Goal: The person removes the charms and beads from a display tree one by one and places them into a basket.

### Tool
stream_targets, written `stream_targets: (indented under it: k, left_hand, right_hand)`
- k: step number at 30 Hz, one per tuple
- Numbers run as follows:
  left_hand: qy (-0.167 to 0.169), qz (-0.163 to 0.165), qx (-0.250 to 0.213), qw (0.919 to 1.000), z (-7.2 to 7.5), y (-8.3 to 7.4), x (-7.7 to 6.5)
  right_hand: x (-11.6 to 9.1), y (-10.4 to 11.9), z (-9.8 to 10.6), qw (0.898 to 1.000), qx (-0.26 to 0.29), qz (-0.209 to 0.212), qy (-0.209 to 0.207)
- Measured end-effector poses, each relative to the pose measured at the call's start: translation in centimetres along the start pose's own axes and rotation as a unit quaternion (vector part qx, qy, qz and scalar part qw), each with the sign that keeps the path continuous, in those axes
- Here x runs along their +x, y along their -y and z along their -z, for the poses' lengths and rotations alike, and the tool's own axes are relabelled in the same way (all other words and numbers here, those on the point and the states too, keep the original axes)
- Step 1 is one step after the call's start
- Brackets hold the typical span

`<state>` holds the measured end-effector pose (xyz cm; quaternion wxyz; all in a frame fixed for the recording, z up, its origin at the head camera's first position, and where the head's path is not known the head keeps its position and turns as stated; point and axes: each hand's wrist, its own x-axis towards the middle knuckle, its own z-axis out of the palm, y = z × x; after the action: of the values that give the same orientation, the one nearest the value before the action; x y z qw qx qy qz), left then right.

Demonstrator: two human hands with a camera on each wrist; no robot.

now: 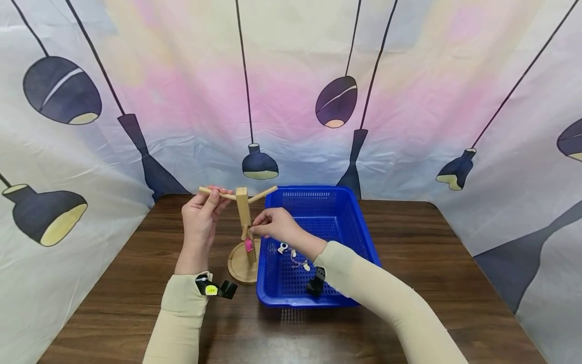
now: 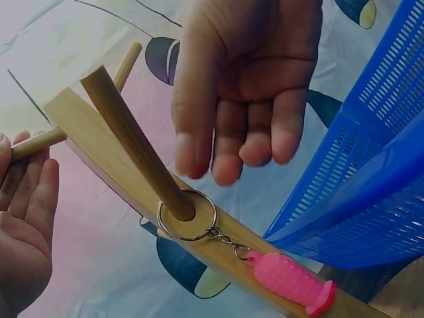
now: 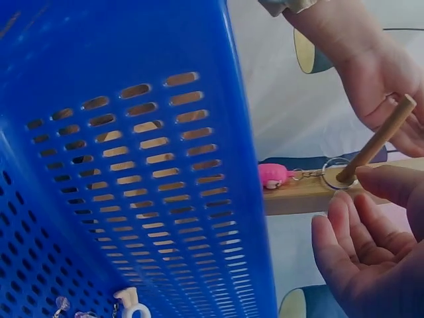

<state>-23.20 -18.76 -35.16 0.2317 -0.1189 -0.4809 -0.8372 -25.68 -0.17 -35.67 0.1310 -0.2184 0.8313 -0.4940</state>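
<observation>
A wooden peg stand (image 1: 243,210) rises from a round base (image 1: 238,268), left of the blue basket. My left hand (image 1: 202,220) pinches one of its upper pegs (image 2: 38,143) between thumb and fingers. A pink keychain (image 2: 291,279) hangs down the post, its metal ring (image 2: 165,232) looped around a lower peg (image 2: 132,132). Close beside that peg is my right hand (image 1: 279,225), its fingers loosely bent and nothing between them. In the right wrist view the right hand's fingertips (image 3: 339,199) are right by the ring.
The blue plastic basket (image 1: 318,303) stands close to the stand's right side, its wall beneath my right forearm. Inside lie several small keychains or charms (image 1: 293,255). A printed curtain (image 1: 300,91) hangs behind the brown wooden table (image 1: 418,263).
</observation>
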Motion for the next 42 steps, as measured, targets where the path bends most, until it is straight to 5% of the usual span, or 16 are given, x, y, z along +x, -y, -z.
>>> stream_targets:
  k: [9,20,42]
  left_hand:
    - [-0.008,0.006,0.003,0.9999,-0.07,-0.05,-0.01]
    - [-0.016,0.005,0.001,0.9999,-0.18,-0.15,0.18]
    - [-0.005,0.007,-0.009,0.9999,-0.16,-0.11,-0.04]
  right_hand:
    - [0.45,-0.06,-0.56,0.999,0.019,-0.016,-0.025]
    - [0.77,-0.14,-0.76,0.997,-0.057,0.035,-0.043]
    - [0.27,-0.18,-1.01,0.998,-0.029,0.035,-0.042]
